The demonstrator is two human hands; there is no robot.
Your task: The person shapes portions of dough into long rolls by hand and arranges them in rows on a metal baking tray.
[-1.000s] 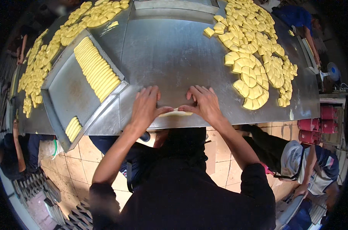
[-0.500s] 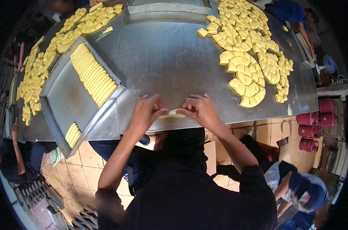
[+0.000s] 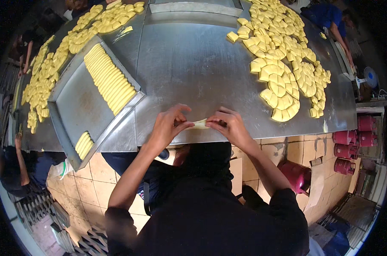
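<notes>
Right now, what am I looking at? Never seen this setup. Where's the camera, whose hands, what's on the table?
There is no machine here: a person works with bare hands, and the single picture comes from a wide fisheye camera on their head, looking down. That is why straight edges bend and the forearms enter from the bottom.

The left hand and right hand pinch the two ends of a small pale dough piece just above the near edge of a steel table.

On the table, to the right, lies a spread of flat yellow dough pieces. To the left sits a metal tray with a neat row of shaped pieces; more loose yellow pieces lie beyond it. Other people stand at the table's edges.
</notes>
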